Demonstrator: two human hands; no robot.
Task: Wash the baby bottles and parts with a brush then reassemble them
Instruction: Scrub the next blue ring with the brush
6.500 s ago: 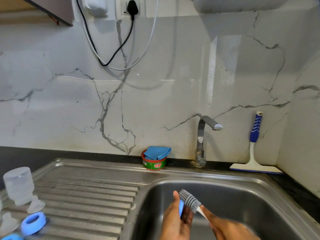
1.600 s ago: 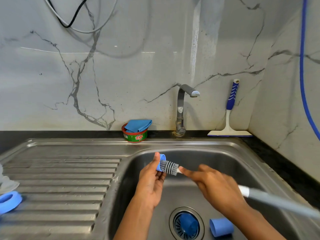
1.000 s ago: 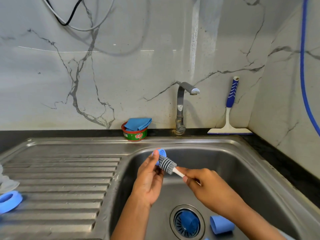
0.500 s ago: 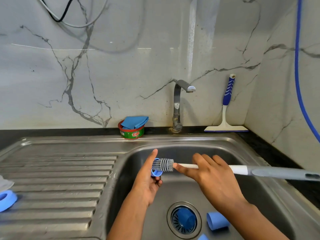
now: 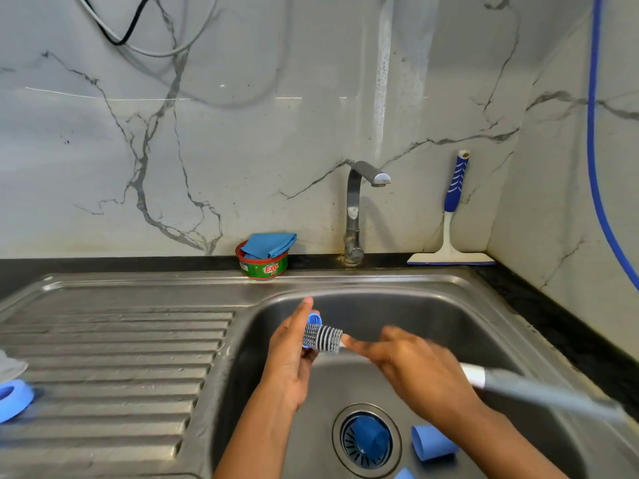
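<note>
Over the steel sink basin (image 5: 449, 316), my left hand (image 5: 290, 354) holds a small blue bottle part (image 5: 314, 319) against its palm. My right hand (image 5: 415, 368) grips the white and grey handle of a bottle brush, and its grey bristle head (image 5: 323, 338) lies against the blue part. A blue cap (image 5: 432, 444) lies on its side on the basin floor. Another blue piece (image 5: 366, 440) sits in the drain strainer. On the draining board at the far left rests a blue ring (image 5: 12, 401), with a clear part (image 5: 10, 366) just behind it.
A steel tap (image 5: 356, 209) stands behind the basin, its spout dry. A green and red soap tub with a blue cloth (image 5: 264, 257) sits on the back ledge. A blue-handled squeegee (image 5: 451, 233) leans in the right corner. A blue hose (image 5: 594, 150) hangs down the right wall.
The brush head has kept sliding back and forth against the blue part in my left hand. The handle now slopes down to the right instead of lying level.
</note>
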